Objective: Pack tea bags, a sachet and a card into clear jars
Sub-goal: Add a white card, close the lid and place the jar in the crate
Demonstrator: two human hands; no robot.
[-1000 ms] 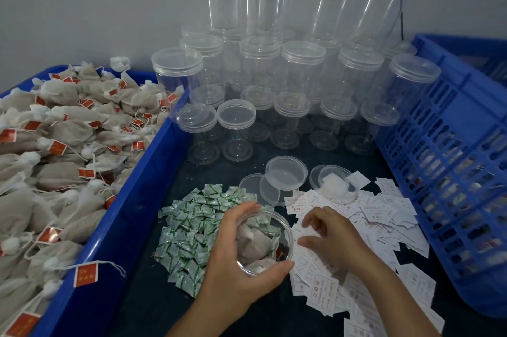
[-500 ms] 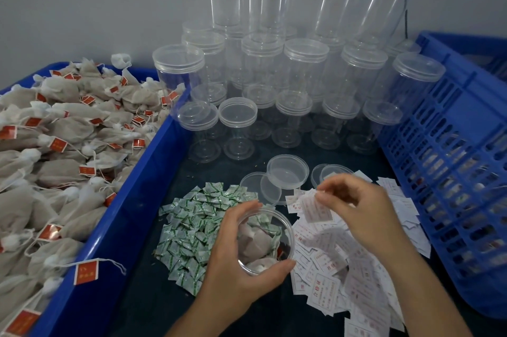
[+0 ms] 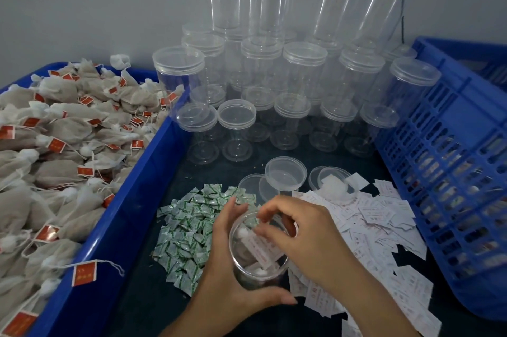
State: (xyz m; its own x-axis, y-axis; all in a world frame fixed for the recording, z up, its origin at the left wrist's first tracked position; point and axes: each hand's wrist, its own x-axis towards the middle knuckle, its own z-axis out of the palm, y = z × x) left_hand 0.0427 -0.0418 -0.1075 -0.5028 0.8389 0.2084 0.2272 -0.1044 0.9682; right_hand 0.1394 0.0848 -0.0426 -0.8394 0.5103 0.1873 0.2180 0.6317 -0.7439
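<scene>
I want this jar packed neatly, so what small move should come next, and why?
Probably let go and nudge the card down. The right hand pinches it, tilted in the mouth of the jar that the left hand grips, above the tea bags.

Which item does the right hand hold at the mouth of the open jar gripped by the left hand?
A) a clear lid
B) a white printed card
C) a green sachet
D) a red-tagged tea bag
B: the right hand pinches a white printed card that slants down inside the open jar, which the left hand grips.
</scene>
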